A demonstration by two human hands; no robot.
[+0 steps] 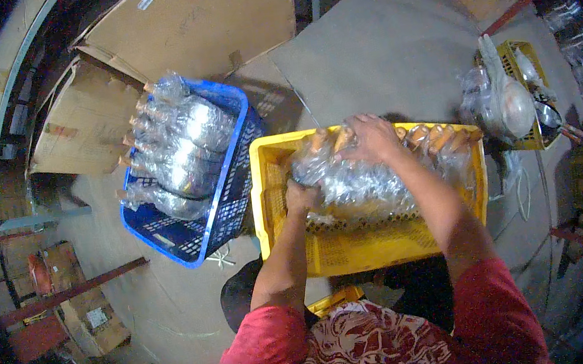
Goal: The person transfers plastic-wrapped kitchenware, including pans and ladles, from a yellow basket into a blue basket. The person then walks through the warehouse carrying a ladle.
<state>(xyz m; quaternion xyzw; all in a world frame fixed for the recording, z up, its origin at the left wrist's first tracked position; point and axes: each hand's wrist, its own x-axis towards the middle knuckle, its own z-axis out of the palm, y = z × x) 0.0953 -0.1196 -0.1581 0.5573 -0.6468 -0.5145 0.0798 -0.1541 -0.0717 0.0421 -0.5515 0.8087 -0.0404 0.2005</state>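
A worker's left hand (302,199) and right hand (370,138) close their grip on a clear plastic-wrapped bundle (351,179) inside a yellow crate (355,246) on the concrete floor (391,50). Beside it to the left, a blue crate (226,199) holds more wrapped bundles (177,144). Flattened brown cardboard (196,21) lies beyond; a small labelled carton (93,320) sits lower left.

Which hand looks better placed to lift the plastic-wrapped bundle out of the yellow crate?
Probably the right hand: it lies spread over the top of the wrapped bundle in the yellow crate. The left hand only grips its near end.
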